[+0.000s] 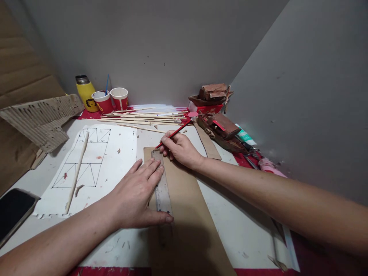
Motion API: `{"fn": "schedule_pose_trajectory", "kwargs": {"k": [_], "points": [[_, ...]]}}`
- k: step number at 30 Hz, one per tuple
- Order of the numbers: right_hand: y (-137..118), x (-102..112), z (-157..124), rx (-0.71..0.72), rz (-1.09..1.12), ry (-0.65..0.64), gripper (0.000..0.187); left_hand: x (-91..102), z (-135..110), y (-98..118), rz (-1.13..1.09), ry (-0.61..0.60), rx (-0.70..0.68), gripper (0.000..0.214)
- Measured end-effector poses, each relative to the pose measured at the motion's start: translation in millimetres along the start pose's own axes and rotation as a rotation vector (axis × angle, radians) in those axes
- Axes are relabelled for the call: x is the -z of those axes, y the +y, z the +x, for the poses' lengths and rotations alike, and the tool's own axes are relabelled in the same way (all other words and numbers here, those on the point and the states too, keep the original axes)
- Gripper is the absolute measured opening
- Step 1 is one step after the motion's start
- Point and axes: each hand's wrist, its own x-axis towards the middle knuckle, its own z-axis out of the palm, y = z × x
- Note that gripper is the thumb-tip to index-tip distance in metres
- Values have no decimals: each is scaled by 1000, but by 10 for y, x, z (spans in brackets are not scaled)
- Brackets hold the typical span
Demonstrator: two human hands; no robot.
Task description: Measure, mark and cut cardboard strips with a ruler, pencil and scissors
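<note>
My left hand (140, 193) lies spread over a clear ruler (163, 191), pressing it onto a long piece of brown cardboard (186, 199). Its thumb points right across the ruler's lower part. In my right hand (181, 149) is a red and black pencil (176, 132), slanted up to the right. The pencil's tip is at the ruler's far end, near the top edge of the cardboard. Left of my left hand lies a paper with a drawn truss pattern (117, 153), and a thin wooden stick (77, 172) rests on it.
Wooden skewers (143, 119) lie in a pile at the back. Behind them stand a yellow bottle (89, 96) and two red cups (119, 99). Brown model boats (224, 128) sit at the right. A phone (15, 214) and corrugated cardboard (43, 119) are at the left.
</note>
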Motion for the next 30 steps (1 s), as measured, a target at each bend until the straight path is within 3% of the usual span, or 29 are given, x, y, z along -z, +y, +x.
{"fn": "schedule_pose_trajectory", "kwargs": {"k": [30], "points": [[-81,-1,27,-30,-92,40,25,12,7,6,-12,46,-3,106]]}}
